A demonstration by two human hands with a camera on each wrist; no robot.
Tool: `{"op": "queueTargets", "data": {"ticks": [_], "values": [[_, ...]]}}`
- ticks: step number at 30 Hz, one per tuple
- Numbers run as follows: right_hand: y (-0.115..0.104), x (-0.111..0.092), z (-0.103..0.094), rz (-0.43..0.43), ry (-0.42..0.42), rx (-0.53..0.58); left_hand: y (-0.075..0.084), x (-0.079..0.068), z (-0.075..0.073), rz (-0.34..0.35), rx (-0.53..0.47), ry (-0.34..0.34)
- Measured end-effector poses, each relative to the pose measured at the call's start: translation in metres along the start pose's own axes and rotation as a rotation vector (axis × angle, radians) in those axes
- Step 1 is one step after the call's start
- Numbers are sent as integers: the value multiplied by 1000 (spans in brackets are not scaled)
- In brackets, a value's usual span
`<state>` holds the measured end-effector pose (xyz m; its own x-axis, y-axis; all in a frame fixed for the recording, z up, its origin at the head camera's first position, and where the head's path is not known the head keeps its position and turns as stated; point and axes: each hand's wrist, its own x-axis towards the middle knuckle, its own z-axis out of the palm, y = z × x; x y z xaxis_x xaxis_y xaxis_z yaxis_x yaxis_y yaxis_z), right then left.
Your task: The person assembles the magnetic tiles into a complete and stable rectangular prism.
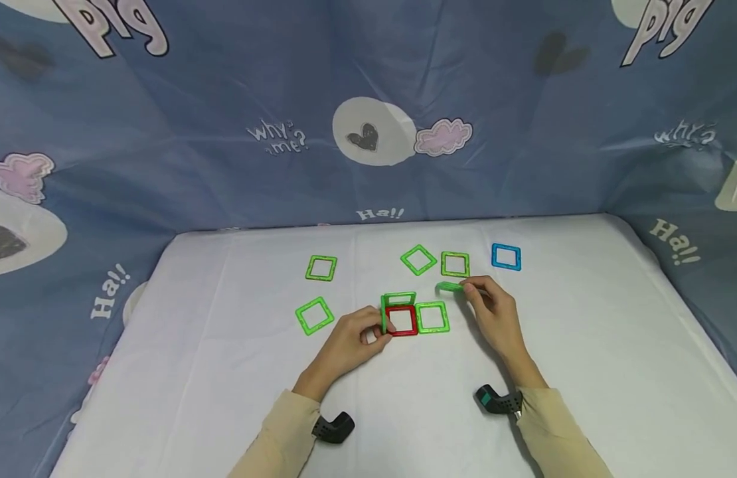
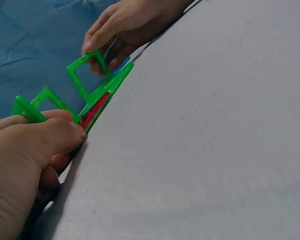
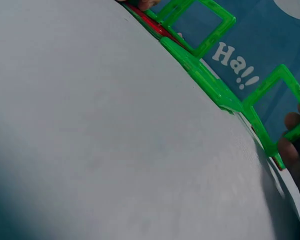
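A red square magnetic tile [image 1: 403, 333] lies flat, with a flat green tile [image 1: 433, 330] against its right side. One green tile [image 1: 383, 313] stands upright along the red tile's left edge, another green tile [image 1: 400, 294] along its back edge. My left hand [image 1: 347, 342] grips the left standing tile near the red tile's front corner; its fingers partly cover both. With thumb and fingertips, my right hand [image 1: 498, 322] pinches a green square tile [image 1: 449, 287] by one side, above the table behind the flat green tile. The right wrist view shows this held tile [image 3: 260, 131] tilted up.
Two loose green tiles, a far one [image 1: 309, 267] and a nearer one [image 1: 303, 323], lie on the left. At the back are a turned green tile [image 1: 409, 267], a straight green tile [image 1: 455, 274] and a blue tile [image 1: 507, 267]. A white cloth [image 1: 225, 318] covers the table, before a blue printed curtain [image 1: 255, 79].
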<state>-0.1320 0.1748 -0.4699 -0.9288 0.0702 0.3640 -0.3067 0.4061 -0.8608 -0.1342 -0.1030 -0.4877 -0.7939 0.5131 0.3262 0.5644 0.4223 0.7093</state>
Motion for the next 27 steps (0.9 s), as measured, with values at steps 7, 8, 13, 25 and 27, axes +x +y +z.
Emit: {"op": "queueTargets", "data": {"ticks": [7, 8, 13, 25, 27], "values": [[-13, 7, 4, -28, -7, 19, -2, -2, 3, 10, -20, 9], [-14, 8, 5, -27, -6, 24, -2, -2, 2, 10, -21, 14], [-16, 12, 8, -21, -8, 54, 1, -1, -1, -22, -15, 57], [-17, 9, 8, -22, -20, 27, 2, -2, -2, -109, -48, 64], [-17, 9, 8, -28, -21, 23, 2, -2, -2, -116, -56, 59]]}}
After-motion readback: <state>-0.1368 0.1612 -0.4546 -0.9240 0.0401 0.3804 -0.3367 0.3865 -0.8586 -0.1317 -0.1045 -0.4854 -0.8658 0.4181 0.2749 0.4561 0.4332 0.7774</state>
